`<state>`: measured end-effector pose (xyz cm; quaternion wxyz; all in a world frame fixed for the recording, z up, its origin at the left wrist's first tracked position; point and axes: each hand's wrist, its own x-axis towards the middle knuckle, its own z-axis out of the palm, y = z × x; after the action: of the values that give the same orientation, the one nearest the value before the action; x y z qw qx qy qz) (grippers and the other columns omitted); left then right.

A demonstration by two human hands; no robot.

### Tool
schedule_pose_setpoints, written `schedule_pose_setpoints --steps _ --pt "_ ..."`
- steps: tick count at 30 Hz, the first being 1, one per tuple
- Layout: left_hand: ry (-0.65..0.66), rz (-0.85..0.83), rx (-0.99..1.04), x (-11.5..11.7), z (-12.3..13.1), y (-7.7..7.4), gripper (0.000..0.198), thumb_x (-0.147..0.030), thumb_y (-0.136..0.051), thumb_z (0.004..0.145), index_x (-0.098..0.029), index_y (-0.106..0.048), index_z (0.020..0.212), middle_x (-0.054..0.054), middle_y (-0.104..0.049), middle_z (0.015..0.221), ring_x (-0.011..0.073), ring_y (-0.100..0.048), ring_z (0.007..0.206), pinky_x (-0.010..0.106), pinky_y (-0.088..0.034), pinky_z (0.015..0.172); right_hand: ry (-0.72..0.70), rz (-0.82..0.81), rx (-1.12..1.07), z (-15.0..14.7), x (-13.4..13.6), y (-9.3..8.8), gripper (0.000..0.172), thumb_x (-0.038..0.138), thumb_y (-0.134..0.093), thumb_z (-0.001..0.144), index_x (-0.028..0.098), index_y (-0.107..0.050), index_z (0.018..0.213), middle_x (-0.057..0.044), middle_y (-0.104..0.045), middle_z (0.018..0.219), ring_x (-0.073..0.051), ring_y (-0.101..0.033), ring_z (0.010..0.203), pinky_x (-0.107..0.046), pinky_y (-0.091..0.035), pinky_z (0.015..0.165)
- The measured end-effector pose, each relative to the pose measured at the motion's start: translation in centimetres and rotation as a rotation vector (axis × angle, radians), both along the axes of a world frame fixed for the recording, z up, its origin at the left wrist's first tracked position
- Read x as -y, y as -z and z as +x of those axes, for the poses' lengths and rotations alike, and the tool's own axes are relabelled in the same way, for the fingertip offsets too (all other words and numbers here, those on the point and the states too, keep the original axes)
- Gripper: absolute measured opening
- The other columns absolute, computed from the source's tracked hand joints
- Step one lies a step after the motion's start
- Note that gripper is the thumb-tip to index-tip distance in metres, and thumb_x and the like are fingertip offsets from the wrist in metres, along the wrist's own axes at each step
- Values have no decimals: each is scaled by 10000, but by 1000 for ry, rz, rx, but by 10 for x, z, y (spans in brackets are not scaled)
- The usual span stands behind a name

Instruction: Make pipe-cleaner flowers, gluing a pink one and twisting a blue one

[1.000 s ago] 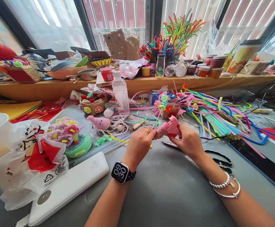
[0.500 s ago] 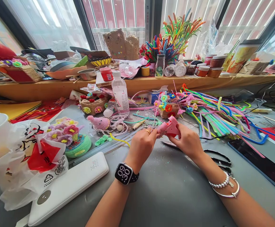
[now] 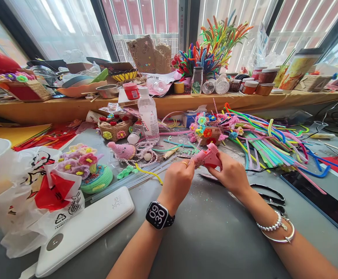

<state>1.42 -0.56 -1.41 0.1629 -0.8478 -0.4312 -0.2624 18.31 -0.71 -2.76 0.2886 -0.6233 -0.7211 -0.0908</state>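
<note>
My right hand [image 3: 230, 173] is wrapped round a pink glue gun [image 3: 208, 155] just above the grey table [image 3: 209, 240], its nozzle pointing left. My left hand [image 3: 178, 183], with a ring and a black smartwatch [image 3: 159, 215] on the wrist, is pinched at the gun's nozzle on a small thin piece that I cannot make out. Behind the hands stands a little woven basket of pipe-cleaner flowers [image 3: 207, 131]. A yellow pipe cleaner [image 3: 149, 173] lies left of my left hand.
A white power bank [image 3: 84, 228] and a plastic bag [image 3: 37, 197] lie at the left. Black scissors [image 3: 269, 193] and a dark tablet [image 3: 323, 201] lie at the right, behind them a heap of coloured pipe cleaners [image 3: 262, 139]. A water bottle [image 3: 148, 114] and a crochet flower pot [image 3: 94, 174] stand behind.
My left hand and forearm have shifted a little to the right, closer to the glue gun's nozzle. The right hand and the gun have stayed nearly in place.
</note>
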Motion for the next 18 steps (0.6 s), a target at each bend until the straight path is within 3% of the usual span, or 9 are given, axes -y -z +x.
schedule_pose_setpoints --steps 4,12,18 --pt "-9 -32 25 0 -1 -1 208 -160 -398 807 -140 -604 827 54 -598 669 142 -536 574 244 -393 531 -9 3 -17 -1 1 0 314 399 -510 703 149 -535 890 -68 -621 730 -195 -556 586 -244 -308 461" --pt "81 -336 466 -7 -3 -1 245 -230 -408 814 -162 -590 963 66 -637 888 155 -569 802 263 -439 713 12 3 -56 -1 1 -2 279 425 -503 705 156 -516 776 -42 -569 631 -163 -510 525 -231 -304 453" --pt "143 -463 589 -8 -3 -7 224 -225 -441 797 -171 -607 937 36 -656 887 138 -573 757 241 -440 675 1 28 -81 -1 1 -4 255 412 -529 693 166 -503 752 -12 -531 587 -140 -469 481 -224 -295 449"
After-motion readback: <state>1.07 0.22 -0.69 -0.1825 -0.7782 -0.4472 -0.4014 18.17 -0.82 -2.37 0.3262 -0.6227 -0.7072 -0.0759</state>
